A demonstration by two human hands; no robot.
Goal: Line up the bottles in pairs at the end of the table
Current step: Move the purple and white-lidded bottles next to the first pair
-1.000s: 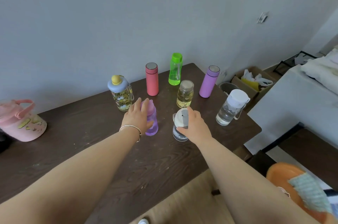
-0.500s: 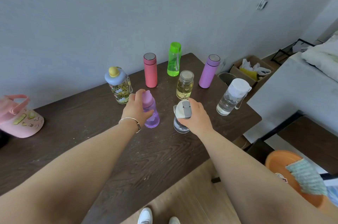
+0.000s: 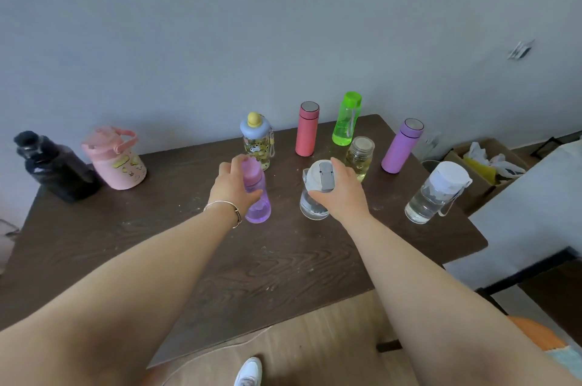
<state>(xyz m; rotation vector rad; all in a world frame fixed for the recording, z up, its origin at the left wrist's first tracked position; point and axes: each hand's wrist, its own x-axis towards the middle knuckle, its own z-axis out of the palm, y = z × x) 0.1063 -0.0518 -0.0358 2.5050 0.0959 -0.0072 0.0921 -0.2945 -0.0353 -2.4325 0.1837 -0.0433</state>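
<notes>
My left hand [image 3: 233, 188] is wrapped around a translucent purple bottle [image 3: 258, 206] with a pink cap. My right hand [image 3: 341, 193] grips a clear bottle [image 3: 311, 209] with a grey-white lid. Both bottles stand on the dark wooden table [image 3: 252, 275]. Behind them stand a cartoon-print bottle with a blue lid [image 3: 256, 141], a red flask [image 3: 307, 129], a green bottle [image 3: 346, 119], a small yellowish jar [image 3: 360, 154] and a purple flask [image 3: 401, 146]. A clear bottle with a white lid [image 3: 436, 193] stands at the right.
A pink jug [image 3: 115, 158] and a black bottle [image 3: 52, 166] sit at the table's far left by the wall. The right table edge is close to the clear bottle; beyond it are a cardboard box [image 3: 485, 165] and a white surface [image 3: 535, 212].
The view has swung left, bringing the pink jug and black bottle into sight. Both hands stay closed on their bottles, which sit slightly nearer the back row than before.
</notes>
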